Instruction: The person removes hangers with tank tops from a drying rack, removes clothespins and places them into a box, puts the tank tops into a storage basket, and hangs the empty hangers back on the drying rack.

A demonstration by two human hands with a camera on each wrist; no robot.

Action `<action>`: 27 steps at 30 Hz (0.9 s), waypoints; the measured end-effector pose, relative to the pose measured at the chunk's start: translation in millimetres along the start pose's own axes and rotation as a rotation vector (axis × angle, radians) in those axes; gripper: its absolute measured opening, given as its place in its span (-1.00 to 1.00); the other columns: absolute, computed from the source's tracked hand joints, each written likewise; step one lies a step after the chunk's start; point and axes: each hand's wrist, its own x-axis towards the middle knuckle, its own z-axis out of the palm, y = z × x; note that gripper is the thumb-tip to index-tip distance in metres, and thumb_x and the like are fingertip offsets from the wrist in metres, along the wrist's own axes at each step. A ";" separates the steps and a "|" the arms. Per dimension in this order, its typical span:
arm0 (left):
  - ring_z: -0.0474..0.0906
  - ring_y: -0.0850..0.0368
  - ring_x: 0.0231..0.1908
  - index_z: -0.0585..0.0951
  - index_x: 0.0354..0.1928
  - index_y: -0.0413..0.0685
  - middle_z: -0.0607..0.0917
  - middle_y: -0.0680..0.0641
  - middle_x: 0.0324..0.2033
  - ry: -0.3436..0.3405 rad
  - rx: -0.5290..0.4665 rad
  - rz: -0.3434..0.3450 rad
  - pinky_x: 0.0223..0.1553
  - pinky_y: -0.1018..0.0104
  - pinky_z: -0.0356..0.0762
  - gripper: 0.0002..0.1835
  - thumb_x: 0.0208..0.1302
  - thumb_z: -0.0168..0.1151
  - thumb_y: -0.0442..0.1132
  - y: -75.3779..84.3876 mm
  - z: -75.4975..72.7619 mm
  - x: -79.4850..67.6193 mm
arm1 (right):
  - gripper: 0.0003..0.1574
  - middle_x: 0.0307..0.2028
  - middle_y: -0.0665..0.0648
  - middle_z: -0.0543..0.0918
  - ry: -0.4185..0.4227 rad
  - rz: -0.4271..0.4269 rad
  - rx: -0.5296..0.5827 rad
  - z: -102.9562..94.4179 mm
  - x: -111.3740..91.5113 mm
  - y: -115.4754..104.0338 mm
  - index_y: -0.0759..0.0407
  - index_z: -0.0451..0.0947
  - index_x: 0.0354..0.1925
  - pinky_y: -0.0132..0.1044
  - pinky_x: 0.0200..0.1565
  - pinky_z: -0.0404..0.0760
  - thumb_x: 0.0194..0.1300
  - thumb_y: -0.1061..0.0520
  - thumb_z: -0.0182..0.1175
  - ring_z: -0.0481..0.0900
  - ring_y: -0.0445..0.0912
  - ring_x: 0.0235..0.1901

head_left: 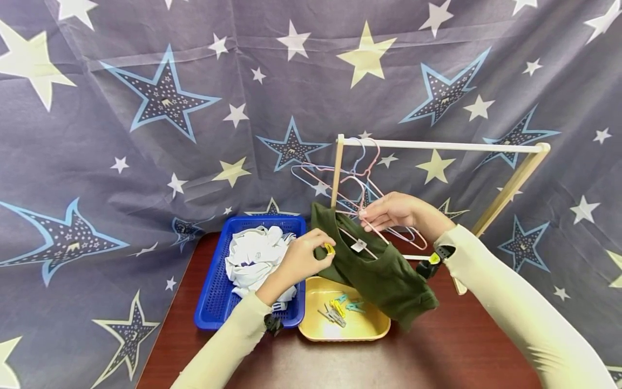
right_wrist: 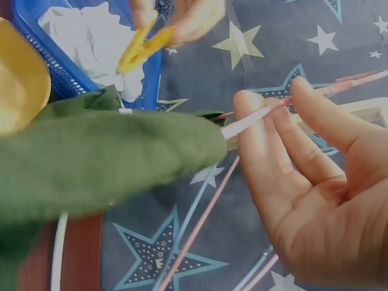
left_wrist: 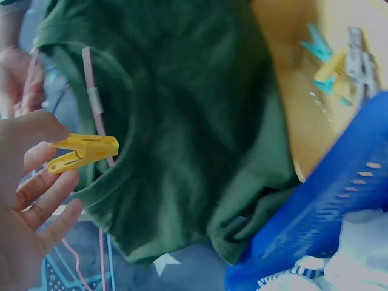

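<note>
My left hand (head_left: pixel 307 254) pinches a yellow clothespin (left_wrist: pixel 85 151) between thumb and fingertips, close to the neckline of a dark green shirt (head_left: pixel 364 270). A pink hanger (right_wrist: pixel 254 121) runs inside the shirt, its bar showing through the neck opening. With thumb and fingers, my right hand (head_left: pixel 393 209) holds this hanger near the base of its hook. The shirt hangs tilted in front of the rack, over part of a yellow tray (head_left: pixel 376 324). Its white label (head_left: pixel 359 246) shows at the collar.
A blue basket (head_left: pixel 206 302) of white clothes (head_left: pixel 257 254) stands at the left. Several clothespins (head_left: pixel 335 313) lie in the yellow tray. Behind my right hand, a rack with a white rail (head_left: pixel 447 145) and wooden posts carries a blue hanger (head_left: pixel 311 179) and a pink one.
</note>
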 end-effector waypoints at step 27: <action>0.55 0.16 -0.27 0.65 -0.36 0.14 0.60 0.12 -0.32 -0.345 0.632 0.468 -0.29 0.35 0.47 -0.93 0.11 0.32 -0.22 -10.5 68.5 -35.5 | -0.78 -0.36 0.06 0.82 0.122 -0.031 -0.167 -10.9 -8.5 -23.5 0.29 0.72 -0.07 -0.29 -0.12 0.72 0.43 0.20 0.23 0.79 -0.13 -0.32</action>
